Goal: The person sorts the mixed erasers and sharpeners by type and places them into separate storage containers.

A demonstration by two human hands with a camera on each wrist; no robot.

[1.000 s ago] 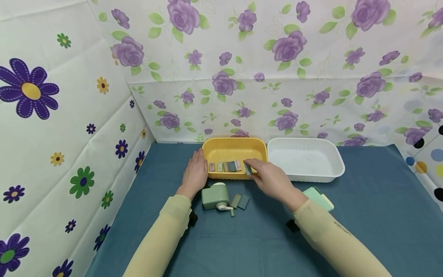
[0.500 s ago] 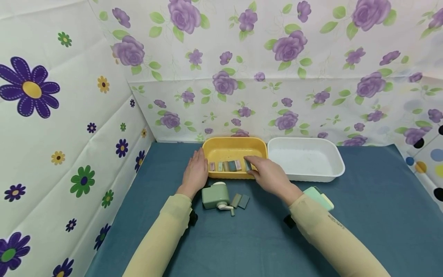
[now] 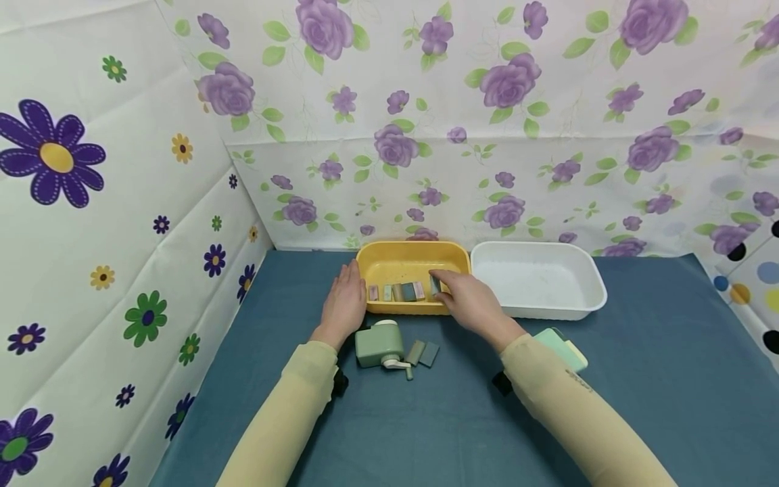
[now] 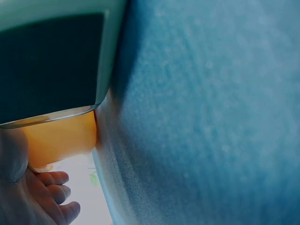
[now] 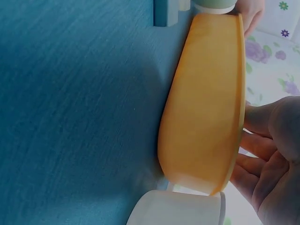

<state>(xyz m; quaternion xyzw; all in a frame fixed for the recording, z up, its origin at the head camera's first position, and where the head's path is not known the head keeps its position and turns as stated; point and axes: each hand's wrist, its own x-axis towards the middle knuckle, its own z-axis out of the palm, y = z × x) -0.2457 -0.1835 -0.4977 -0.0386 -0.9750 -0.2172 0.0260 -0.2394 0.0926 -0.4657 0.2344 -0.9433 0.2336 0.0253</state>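
My left hand (image 3: 343, 304) lies flat along the left end of the yellow tray (image 3: 414, 308), its fingers straight. Inside the tray my right hand (image 3: 477, 304) pinches a small grey-blue block (image 3: 435, 284) between thumb and fingers. To its left, several pink, green, tan and blue-grey blocks (image 3: 408, 292) stand along the tray's front wall. In the left wrist view the left hand (image 4: 47, 199) is beside the yellow tray (image 4: 65, 138). The right wrist view has the right hand (image 5: 269, 164) reaching over the rim of the tray (image 5: 206, 103); its fingertips are hidden.
A white tray (image 3: 538, 314) adjoins the yellow one on the right. In front are a green box with a crank (image 3: 377, 346) and two flat blocks, one olive (image 3: 416, 352), one blue-grey (image 3: 429, 354). A mint-green item (image 3: 560, 348) lies near the right forearm.
The right hand has moved slightly away from me, carrying the grey-blue block from the tray's front edge further inside. My left hand has stayed put.
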